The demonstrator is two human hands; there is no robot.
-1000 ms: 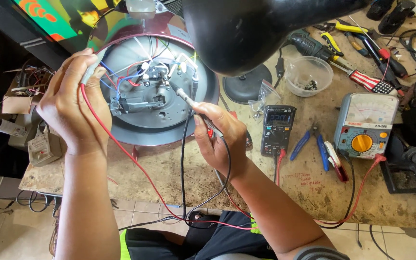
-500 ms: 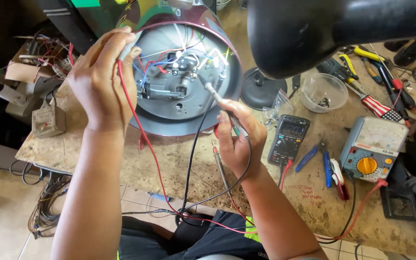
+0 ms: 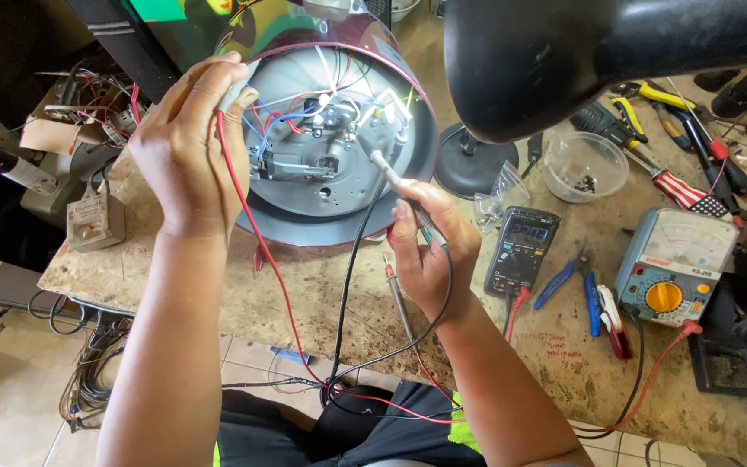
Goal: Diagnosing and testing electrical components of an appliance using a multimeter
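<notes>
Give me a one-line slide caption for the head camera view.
Left hand and right hand hold meter probes to wiring inside an upturned round appliance base on a cluttered workbench.

Single head cam, steep downward look, close over workbench [image 3: 304, 285] w/ both hands mid-frame.

Dark rectangular digital multimeter [image 3: 521, 251] with lit greyish screen, lying on the bench [image 3: 322, 303] mid-right. Blue-grey analogue meter [image 3: 669, 264], pale dial face, orange knob, far right. Torn brown cardboard box [image 3: 58, 130], upper left.
</notes>
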